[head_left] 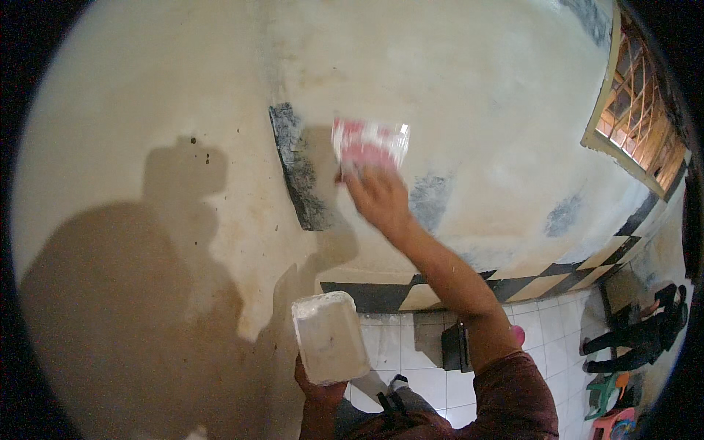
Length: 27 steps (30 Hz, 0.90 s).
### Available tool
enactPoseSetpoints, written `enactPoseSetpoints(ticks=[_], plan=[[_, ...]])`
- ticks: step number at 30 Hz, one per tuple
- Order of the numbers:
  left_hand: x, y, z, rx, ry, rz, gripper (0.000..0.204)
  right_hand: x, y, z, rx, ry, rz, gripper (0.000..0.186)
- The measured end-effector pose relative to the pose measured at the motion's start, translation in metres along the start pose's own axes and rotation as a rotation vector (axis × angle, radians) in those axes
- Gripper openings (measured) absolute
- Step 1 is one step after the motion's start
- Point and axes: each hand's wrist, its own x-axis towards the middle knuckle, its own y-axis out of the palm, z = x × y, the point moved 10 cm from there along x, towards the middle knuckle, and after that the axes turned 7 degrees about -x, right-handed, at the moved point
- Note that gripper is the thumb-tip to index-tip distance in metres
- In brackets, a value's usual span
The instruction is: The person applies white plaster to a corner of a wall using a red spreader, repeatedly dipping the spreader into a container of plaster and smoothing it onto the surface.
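My right hand (378, 194) is raised at the wall (477, 110), closed on the narrow end of a putty spreader (372, 143). The spreader has a flat, flared blade, white with red patches and slightly blurred. Just left of it runs a dark, rough patch (295, 169) on the cream wall. Below, my left hand (319, 389) grips the underside of a rectangular white tub (334, 341). Pale, smeared paste coats the tub's rim, and its inside looks off-white. Most of my left fingers are hidden behind the tub.
Black and cream checks (447, 290) border the wall's foot above a white tiled floor (539, 330). A dark box (456, 347) stands near my right elbow. At far right are a barred window (638, 110), a person in dark clothes (645, 330) and colourful plastic stools (605, 396).
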Motion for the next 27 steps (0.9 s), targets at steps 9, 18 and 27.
enactPoseSetpoints(ticks=[9,18,27], plan=[[-0.029,-0.036,-0.015,0.501,0.234,0.018,0.054,-0.230,0.102,0.110,-0.026,-0.096,0.471,0.043],[-0.084,0.043,0.008,0.666,0.246,0.079,0.056,-0.191,-0.038,0.053,0.524,0.429,0.785,0.018],[-0.082,0.084,0.110,0.744,0.021,0.062,0.058,-0.173,-0.230,-0.178,0.888,1.629,-0.013,0.024]])
